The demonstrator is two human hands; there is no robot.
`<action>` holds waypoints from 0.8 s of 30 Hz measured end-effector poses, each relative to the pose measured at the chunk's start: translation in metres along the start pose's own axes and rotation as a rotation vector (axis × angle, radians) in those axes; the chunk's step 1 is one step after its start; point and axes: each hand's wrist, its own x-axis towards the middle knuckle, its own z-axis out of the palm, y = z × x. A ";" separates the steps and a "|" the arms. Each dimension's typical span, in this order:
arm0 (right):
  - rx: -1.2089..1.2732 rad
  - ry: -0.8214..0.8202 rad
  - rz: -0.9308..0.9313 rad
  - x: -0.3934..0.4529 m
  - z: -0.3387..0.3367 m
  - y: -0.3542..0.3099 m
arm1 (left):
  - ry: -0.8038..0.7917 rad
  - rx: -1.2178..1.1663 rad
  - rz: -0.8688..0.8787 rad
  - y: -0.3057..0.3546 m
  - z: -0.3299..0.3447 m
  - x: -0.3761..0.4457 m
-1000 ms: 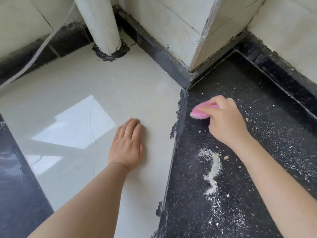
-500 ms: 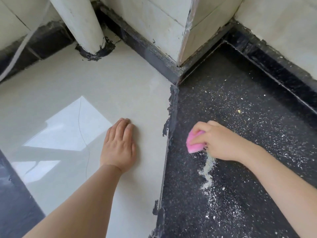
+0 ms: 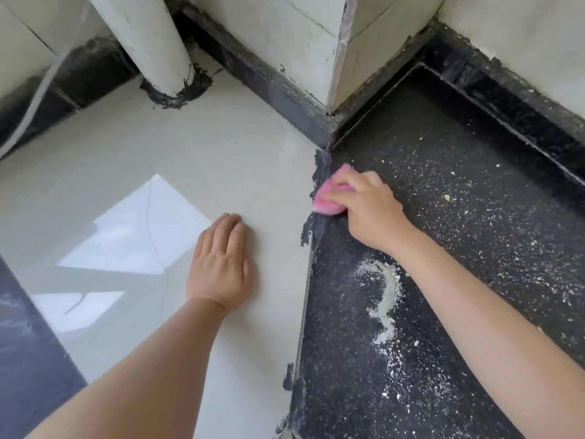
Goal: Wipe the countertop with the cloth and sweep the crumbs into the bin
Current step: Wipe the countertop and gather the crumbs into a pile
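My right hand (image 3: 370, 210) grips a small pink cloth (image 3: 326, 202) and holds it down at the left edge of the black speckled countertop (image 3: 459, 217), where black meets pale tile. A wavy line of pale crumbs (image 3: 387, 296) lies on the black surface below my right wrist, with finer specks scattered to the right and toward me. My left hand (image 3: 221, 267) rests flat, fingers straight and together, on the glossy cream surface (image 3: 142, 153) to the left. No bin is in view.
A white pipe (image 3: 148, 42) rises from the cream surface at the back left, sealed with black putty. Tiled walls and a protruding wall corner (image 3: 335, 58) bound the back. A raised black lip (image 3: 506, 99) runs along the countertop's far right edge.
My right hand carried the pink cloth down into the crumb line half a second ago, then back up and left to the countertop's edge. The left hand stayed flat in place.
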 end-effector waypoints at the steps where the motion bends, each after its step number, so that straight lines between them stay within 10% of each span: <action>1: 0.006 -0.057 0.004 -0.017 0.003 0.004 | -0.002 -0.002 -0.005 0.000 0.000 0.000; 5: 0.004 -0.239 -0.112 -0.067 -0.003 0.023 | -0.012 -0.002 -0.018 0.001 -0.001 -0.001; 11: 0.027 0.002 -0.297 -0.048 0.001 -0.015 | -0.030 -0.011 -0.035 0.003 -0.004 -0.001; 19: -0.130 -0.514 -0.218 -0.076 -0.012 0.000 | -0.025 -0.024 -0.040 0.005 -0.006 0.000; 24: -0.026 -0.201 -0.118 -0.062 -0.044 0.018 | -0.023 0.049 -0.007 0.007 -0.006 0.001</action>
